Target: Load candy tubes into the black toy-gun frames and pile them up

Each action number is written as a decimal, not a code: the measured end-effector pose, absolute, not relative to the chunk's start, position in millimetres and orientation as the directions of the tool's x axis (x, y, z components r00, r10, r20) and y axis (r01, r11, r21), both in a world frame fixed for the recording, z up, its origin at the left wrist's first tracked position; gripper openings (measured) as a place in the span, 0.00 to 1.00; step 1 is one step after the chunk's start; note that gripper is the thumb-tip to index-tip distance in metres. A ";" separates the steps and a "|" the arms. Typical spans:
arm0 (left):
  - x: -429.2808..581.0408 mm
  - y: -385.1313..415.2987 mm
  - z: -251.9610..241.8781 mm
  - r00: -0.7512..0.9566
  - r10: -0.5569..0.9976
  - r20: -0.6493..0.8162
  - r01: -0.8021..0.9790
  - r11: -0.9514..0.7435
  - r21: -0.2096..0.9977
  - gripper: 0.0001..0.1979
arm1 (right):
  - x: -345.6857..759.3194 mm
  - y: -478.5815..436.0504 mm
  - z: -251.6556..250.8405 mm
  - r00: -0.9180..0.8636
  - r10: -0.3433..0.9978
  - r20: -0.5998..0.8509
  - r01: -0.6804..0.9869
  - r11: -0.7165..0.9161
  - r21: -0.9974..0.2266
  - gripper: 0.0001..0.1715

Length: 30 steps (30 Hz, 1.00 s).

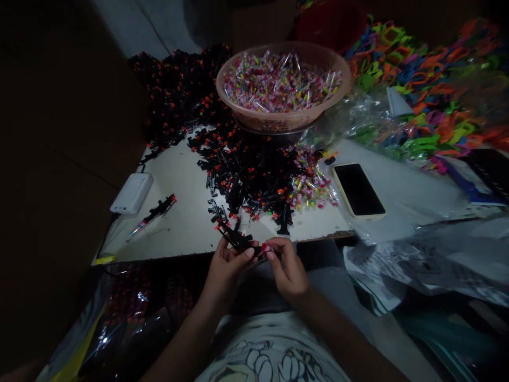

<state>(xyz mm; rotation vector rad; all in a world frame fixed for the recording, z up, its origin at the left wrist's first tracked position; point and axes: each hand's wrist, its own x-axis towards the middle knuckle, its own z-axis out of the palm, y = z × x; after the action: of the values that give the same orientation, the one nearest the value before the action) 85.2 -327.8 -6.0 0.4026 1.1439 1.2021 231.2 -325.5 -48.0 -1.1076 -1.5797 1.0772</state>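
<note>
Your left grip (227,263) is closed around a black toy gun (237,237) at the front edge of the tabletop (186,233), and your right grip (289,268) pinches a small red-and-pink piece (265,248) at the gun's right end. Behind them spreads a dark pile of toy guns (242,164), with colourful little tubes (312,185) at its right, near a phone (360,190). Toward the tabletop's left edge, a white device (132,193) lies near a separate gun (158,210).

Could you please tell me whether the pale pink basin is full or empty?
Full, or nearly: small colourful pieces are heaped inside the basin, reaching close to its rim.
</note>
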 end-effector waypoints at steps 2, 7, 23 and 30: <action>85.3 -328.5 -8.4 -0.081 0.892 -0.446 -0.502 0.350 0.791 0.29 | 232.5 -325.8 -46.7 -0.211 0.960 0.183 0.183 0.222 -0.958 0.10; 85.7 -331.2 -12.4 -0.128 0.918 -0.376 -0.459 0.281 0.843 0.27 | 237.4 -325.5 -41.6 -0.274 0.942 0.195 0.192 0.252 -0.949 0.07; 92.3 -339.1 -15.9 -0.352 0.887 -0.300 -0.351 0.172 0.921 0.27 | 229.3 -327.3 -26.6 -0.278 0.951 0.134 0.378 0.237 -0.895 0.07; 93.6 -337.8 -14.1 -0.332 0.887 -0.322 -0.390 0.182 0.903 0.32 | 230.4 -333.5 -33.6 -0.290 0.950 0.111 0.133 0.155 -0.979 0.08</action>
<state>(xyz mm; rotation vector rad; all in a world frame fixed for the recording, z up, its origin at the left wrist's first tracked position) 93.6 -337.8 -14.1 0.5344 1.3215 1.4281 230.4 -333.5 -33.6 -1.0693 -1.5963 1.2324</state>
